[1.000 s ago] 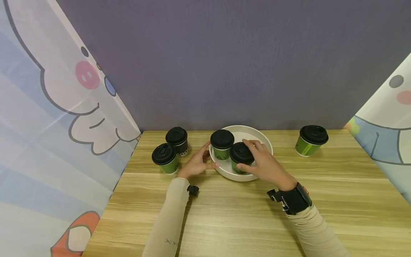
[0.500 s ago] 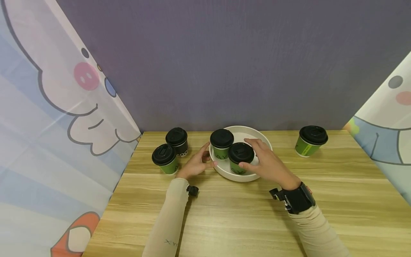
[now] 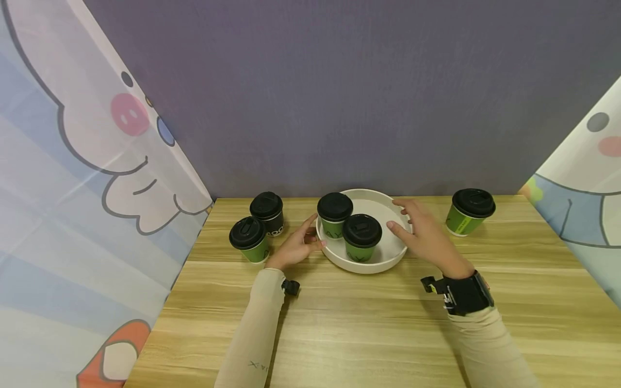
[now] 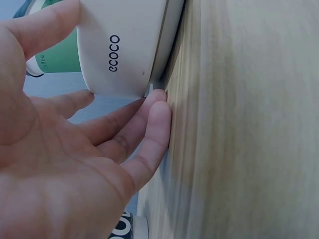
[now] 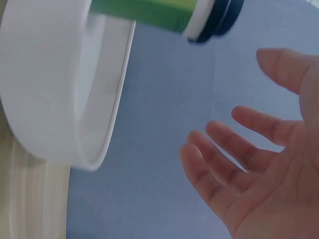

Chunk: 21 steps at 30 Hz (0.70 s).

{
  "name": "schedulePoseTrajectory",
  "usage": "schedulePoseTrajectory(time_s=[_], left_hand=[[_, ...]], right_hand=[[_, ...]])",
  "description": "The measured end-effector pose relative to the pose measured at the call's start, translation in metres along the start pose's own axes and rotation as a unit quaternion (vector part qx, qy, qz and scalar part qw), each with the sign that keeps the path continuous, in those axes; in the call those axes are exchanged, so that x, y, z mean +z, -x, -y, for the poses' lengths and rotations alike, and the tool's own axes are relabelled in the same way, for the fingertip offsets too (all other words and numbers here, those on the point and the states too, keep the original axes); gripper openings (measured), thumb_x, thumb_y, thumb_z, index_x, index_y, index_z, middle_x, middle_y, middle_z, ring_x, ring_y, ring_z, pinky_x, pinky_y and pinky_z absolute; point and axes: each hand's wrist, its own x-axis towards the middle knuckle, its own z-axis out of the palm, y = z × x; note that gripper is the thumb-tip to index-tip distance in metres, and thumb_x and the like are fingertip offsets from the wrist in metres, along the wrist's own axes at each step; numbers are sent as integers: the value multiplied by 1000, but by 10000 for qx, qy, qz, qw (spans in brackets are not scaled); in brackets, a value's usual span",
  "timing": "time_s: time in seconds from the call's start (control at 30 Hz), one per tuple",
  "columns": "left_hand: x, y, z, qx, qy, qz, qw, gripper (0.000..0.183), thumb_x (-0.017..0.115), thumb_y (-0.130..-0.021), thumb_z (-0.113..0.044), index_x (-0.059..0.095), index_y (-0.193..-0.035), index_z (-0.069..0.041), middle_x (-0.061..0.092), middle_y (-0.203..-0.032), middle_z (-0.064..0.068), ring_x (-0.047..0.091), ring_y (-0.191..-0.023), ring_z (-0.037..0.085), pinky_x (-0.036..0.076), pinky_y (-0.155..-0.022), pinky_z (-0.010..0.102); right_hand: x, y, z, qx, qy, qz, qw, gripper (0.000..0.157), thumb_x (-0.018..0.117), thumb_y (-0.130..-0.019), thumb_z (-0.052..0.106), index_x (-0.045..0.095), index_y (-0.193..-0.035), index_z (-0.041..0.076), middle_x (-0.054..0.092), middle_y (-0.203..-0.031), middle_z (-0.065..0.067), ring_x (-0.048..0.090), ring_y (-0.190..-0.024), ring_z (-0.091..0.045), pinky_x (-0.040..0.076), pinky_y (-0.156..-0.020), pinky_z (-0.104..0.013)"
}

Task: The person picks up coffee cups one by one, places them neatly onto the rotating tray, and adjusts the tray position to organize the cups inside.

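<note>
A round white tray [image 3: 365, 268] marked "ecoco" bears two green paper cups with black lids, both upright. The rear cup [image 3: 335, 229] stands at the tray's left; the front cup [image 3: 359, 252] is beside it, a little nearer. My left hand [image 3: 294, 249] is at the tray's left side, its thumb tip [image 4: 70, 12] touching the rim and its fingers spread low along the outer wall. Over the tray's right rim hovers my right hand [image 3: 429, 237], holding nothing. In the right wrist view its fingers [image 5: 219, 174] are loosely bent, apart from the cup.
Left of the tray stand a lidded green cup [image 3: 254, 250] and a lidded black cup [image 3: 274, 223], close together. Another lidded green cup [image 3: 463, 221] is at the back right. Behind the wooden table [image 3: 359, 334] rises a grey-purple wall [image 3: 359, 97].
My right hand has let go of the front cup and moved right, off toward the tray's right rim. That cup has shifted slightly left. My left hand stays at the tray.
</note>
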Motion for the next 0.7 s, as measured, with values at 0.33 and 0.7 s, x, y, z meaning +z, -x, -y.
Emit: schedulePoseTrajectory(time_s=[0.33,0.7], left_hand=[[-2,3,0,88,69,-43,9999,79,66,-101,-29,20,-164,-32,53,-152,14,60,-131,33,49,-108,49],[1,-2,0,186,170,-212,9995,70,64,-103,-25,28,-163,-28,57,-147,18,64,-127,34,52,-103,48]], right_hand=[[-20,4,-26,221,-93,-984,9949,44,67,-98,10,55,-138,-6,54,-128,-29,52,-113,-46,45,-89,-56],[-34,13,-55,1073,-272,-2169,9699,37,60,-99,6,57,-133,-8,49,-126,-33,44,-114,-49,36,-96,-55]])
